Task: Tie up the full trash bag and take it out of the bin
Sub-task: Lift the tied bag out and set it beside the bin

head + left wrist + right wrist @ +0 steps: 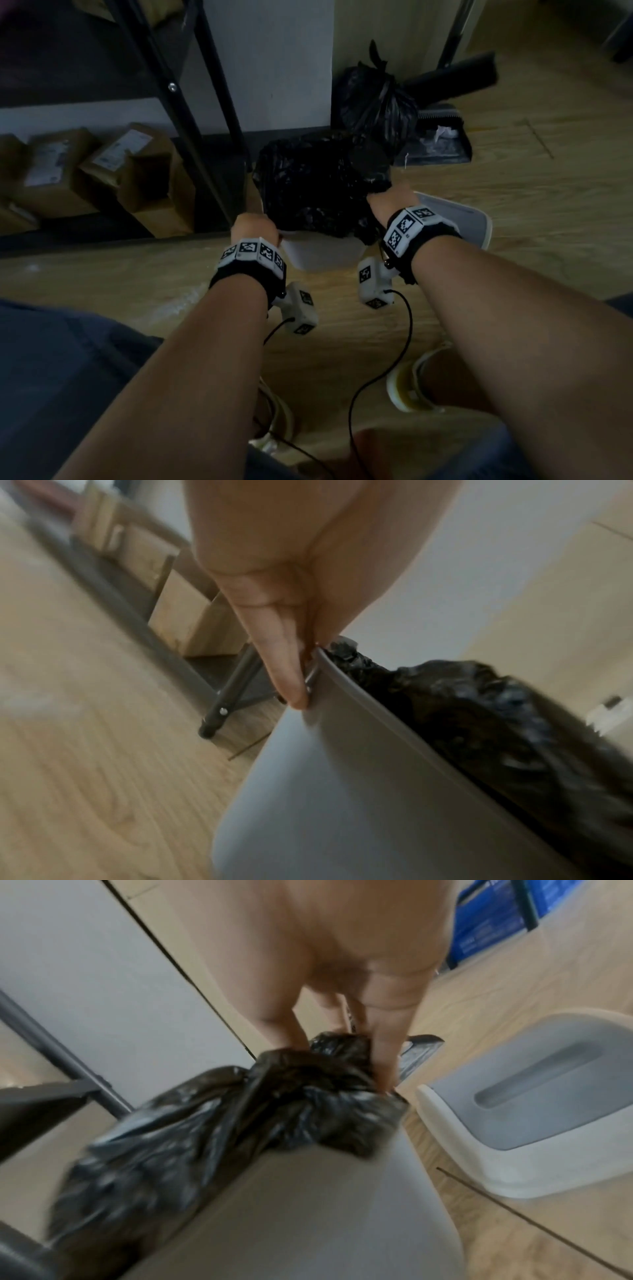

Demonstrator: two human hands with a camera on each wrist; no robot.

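A white bin [322, 255] stands on the wood floor with a full black trash bag [308, 192] bulging out of its top. My left hand [254, 226] is at the bin's near left corner. In the left wrist view its thumb [289, 674] presses the outside of the bin [342, 791] at the rim beside the bag [479, 723]; the other fingers are hidden. My right hand [390, 198] grips the bag's right edge. In the right wrist view that hand [342, 1056] has a bunched fold of the bag [301, 1096] between fingers and thumb, above the bin [308, 1218].
A second, tied black bag [373, 99] leans on the wall behind the bin, next to a dustpan [442, 140]. The bin's lid [459, 219] lies on the floor to the right. Cardboard boxes [137, 171] and black rack legs [209, 113] stand to the left.
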